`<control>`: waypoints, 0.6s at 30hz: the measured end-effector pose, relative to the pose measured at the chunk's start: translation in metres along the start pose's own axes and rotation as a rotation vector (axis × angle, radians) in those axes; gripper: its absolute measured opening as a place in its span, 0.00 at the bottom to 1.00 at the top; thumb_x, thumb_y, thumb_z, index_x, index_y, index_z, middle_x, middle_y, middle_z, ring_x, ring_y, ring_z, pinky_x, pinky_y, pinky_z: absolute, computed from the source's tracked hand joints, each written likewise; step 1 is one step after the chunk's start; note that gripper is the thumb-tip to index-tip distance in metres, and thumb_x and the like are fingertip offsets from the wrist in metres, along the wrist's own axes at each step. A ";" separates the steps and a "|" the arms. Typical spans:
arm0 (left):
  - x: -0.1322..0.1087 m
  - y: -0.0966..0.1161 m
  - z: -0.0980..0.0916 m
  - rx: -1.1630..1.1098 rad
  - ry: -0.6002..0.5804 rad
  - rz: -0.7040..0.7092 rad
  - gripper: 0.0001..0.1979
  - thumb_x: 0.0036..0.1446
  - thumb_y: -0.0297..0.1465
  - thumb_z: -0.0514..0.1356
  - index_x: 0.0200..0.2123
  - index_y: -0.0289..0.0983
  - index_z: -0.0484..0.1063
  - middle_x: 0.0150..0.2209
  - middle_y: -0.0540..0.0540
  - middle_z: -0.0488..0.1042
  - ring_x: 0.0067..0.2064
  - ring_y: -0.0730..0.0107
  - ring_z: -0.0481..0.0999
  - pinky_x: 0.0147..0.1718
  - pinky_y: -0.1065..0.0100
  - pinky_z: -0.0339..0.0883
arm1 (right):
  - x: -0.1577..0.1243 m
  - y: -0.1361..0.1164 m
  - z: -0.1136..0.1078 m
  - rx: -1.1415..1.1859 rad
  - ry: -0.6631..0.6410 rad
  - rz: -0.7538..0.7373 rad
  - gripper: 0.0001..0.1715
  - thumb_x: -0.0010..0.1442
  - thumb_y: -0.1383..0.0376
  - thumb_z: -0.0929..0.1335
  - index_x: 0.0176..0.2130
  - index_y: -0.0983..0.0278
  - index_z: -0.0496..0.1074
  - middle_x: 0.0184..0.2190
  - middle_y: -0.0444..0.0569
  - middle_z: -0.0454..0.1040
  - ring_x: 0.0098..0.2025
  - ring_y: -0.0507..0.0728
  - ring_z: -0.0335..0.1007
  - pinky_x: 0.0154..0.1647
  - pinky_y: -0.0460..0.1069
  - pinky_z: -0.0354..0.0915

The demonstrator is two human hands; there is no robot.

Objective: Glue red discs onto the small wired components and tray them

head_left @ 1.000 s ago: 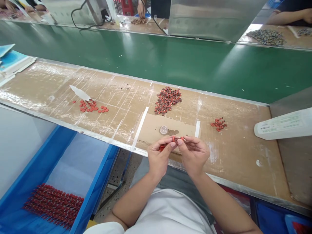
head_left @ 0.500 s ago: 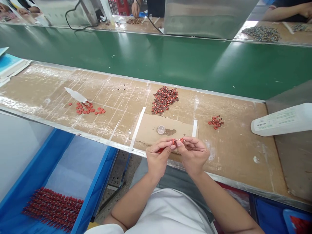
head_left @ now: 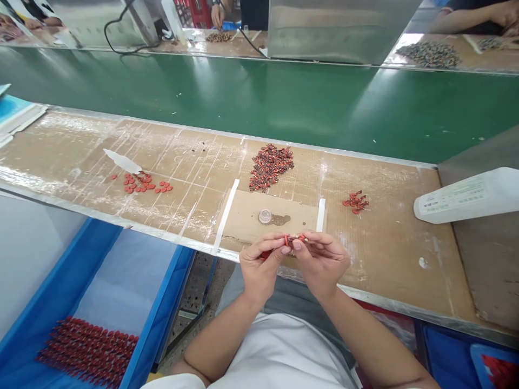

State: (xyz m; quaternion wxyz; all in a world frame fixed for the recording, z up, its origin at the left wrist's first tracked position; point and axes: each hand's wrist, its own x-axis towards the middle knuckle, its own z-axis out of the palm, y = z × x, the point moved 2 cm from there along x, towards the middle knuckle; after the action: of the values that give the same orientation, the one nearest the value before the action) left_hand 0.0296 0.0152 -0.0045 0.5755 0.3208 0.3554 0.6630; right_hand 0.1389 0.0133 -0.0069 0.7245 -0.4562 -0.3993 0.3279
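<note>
Over the bench's front edge, my left hand (head_left: 259, 267) pinches a small red disc (head_left: 286, 240) between thumb and fingers, and more red shows inside its palm. Thumb and fingers of my right hand (head_left: 323, 267) are closed on a small red-and-dark piece (head_left: 300, 237), held against the disc. Fingers partly hide where the two meet. Just beyond my hands, a small clear cup (head_left: 265, 216) stands on a cardboard sheet (head_left: 241, 219) beside a wet brown patch. Behind it lies a pile of small red-and-black pieces (head_left: 271, 166).
Loose red discs (head_left: 141, 183) lie to the left by a white strip (head_left: 121, 160). On the right are a small cluster of red pieces (head_left: 356, 202) and a white bottle (head_left: 466, 195) lying tilted. A blue bin (head_left: 162, 294) holds rows of red pieces (head_left: 89, 351). Beyond runs a green belt (head_left: 243, 97).
The disc and the small piece stay pinched together between my hands, with only slight finger movement. The whole view has shifted a little.
</note>
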 end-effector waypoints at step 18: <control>-0.005 0.004 -0.004 -0.074 -0.114 0.016 0.10 0.49 0.25 0.70 0.34 0.45 0.82 0.39 0.48 0.81 0.42 0.67 0.81 0.41 0.67 0.78 | 0.009 -0.017 -0.003 0.095 -0.229 -0.126 0.18 0.52 0.74 0.75 0.41 0.58 0.76 0.31 0.46 0.79 0.33 0.53 0.76 0.34 0.49 0.74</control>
State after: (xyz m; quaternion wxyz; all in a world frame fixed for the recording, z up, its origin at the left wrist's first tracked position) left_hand 0.0246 0.0096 -0.0040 0.6010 0.3395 0.2944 0.6609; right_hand 0.1479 0.0138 0.0106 0.7142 -0.3548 -0.4912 0.3504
